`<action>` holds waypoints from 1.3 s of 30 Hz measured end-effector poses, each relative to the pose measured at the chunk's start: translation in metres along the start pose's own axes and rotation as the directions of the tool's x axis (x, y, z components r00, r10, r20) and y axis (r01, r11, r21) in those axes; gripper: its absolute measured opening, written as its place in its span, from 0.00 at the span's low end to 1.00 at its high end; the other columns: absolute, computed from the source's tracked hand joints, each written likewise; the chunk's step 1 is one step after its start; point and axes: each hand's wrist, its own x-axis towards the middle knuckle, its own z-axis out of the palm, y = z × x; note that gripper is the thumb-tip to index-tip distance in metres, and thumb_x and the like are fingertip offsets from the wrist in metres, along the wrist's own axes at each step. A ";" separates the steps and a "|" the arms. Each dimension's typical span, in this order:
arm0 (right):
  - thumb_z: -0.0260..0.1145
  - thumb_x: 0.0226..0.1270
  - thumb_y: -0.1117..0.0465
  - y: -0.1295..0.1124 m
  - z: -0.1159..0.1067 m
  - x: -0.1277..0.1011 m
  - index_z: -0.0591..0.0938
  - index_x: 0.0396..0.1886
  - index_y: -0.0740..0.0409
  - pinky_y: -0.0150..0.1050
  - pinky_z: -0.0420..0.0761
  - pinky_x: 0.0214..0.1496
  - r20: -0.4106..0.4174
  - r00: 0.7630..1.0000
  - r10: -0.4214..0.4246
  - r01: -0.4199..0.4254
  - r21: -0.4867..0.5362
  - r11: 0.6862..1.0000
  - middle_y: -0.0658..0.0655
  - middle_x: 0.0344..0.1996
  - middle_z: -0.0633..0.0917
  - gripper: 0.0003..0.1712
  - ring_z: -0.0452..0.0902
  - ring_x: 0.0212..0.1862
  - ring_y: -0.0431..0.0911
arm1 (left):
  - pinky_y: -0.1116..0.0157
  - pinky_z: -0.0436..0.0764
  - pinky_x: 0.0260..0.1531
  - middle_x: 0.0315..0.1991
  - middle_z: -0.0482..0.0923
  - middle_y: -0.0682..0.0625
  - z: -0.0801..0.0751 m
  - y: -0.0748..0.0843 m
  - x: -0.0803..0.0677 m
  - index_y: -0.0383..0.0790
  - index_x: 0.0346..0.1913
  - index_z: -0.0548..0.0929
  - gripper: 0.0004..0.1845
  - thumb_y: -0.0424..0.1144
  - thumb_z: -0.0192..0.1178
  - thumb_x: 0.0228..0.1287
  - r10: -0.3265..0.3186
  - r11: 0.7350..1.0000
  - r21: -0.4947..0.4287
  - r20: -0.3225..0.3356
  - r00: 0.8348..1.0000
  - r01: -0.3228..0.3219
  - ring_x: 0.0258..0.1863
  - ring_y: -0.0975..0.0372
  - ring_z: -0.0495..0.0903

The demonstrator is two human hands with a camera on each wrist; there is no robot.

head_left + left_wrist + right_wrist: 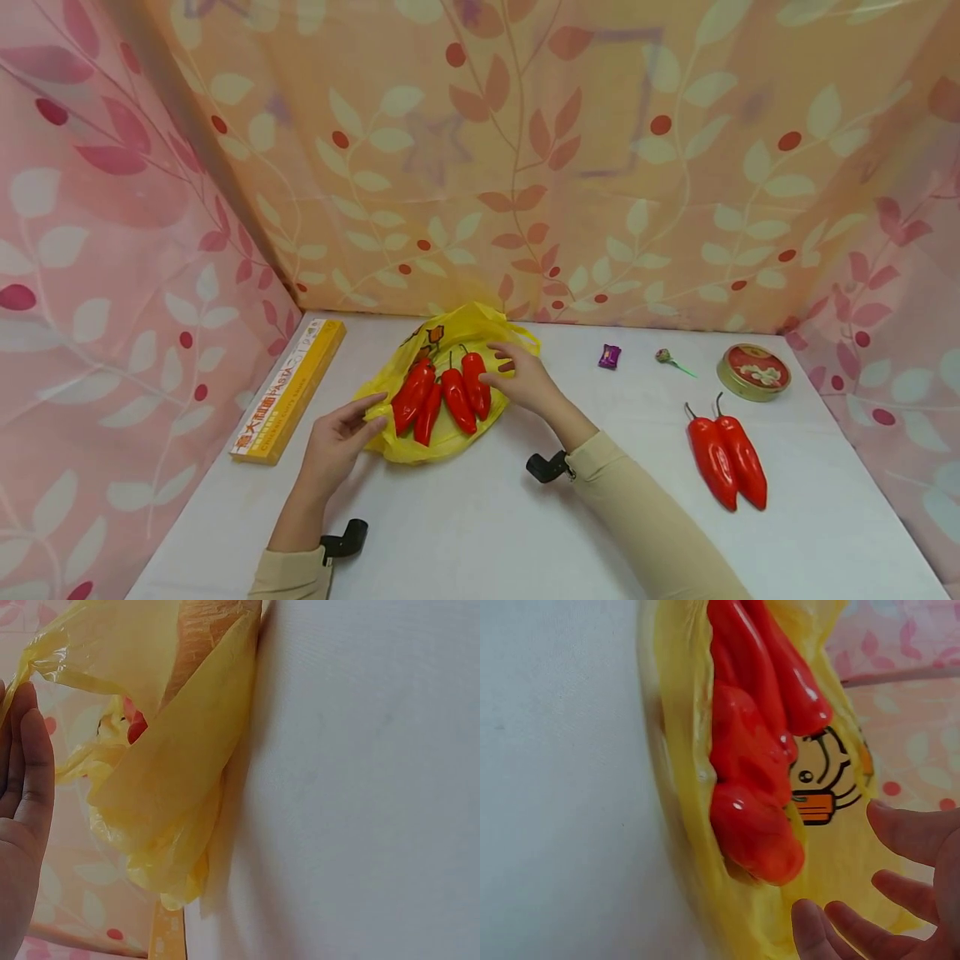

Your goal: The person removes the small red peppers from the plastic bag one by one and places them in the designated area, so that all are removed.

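Sleeves: two beige sleeves (652, 517) are reaching in from the near side over the white table (450, 533), a black device (347, 537) jutting from each wrist
Left hand: the left hand (333, 446) is touching the near left rim of a yellow plastic bag (472, 319), thumb and forefinger bending towards each other; I cannot tell whether they are pinching the film
Loose peppers: two red peppers (716, 467) are lying side by side on the right of the table, touching, stems pointing away, well apart from the bag
Bag: it is lying spread on the table, left of the middle, its mouth gaping and a black and orange print showing on its inner wall
Bagged peppers: four red peppers (456, 400) are resting inside the bag in a leaning row
Right hand: the right hand (528, 383) is hovering at the bag's right rim beside the rightmost pepper, fingers loosely spreading and gripping nothing
Pasta box: a yellow and white box (288, 392) marked PASTA is lying just left of the bag
Tin: a round tin (753, 372) with a red lid is standing beyond the loose peppers
Sweets: a lollipop (663, 356) with a green stick is lying left of the tin, a purple wrapped sweet (609, 357) further left
Backdrop: a leaf-patterned cloth (420, 167) is hanging behind everything
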 end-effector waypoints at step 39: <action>0.69 0.64 0.57 -0.012 0.012 0.000 0.70 0.74 0.47 0.53 0.84 0.56 0.023 0.995 0.093 -0.090 -0.116 0.989 0.62 0.62 0.78 0.38 0.75 0.59 0.55 | 0.76 0.83 0.46 0.62 0.80 0.45 0.002 0.003 0.000 0.41 0.62 0.82 0.23 0.46 0.67 0.67 -0.007 1.000 0.019 0.010 1.000 0.007 0.44 0.65 0.79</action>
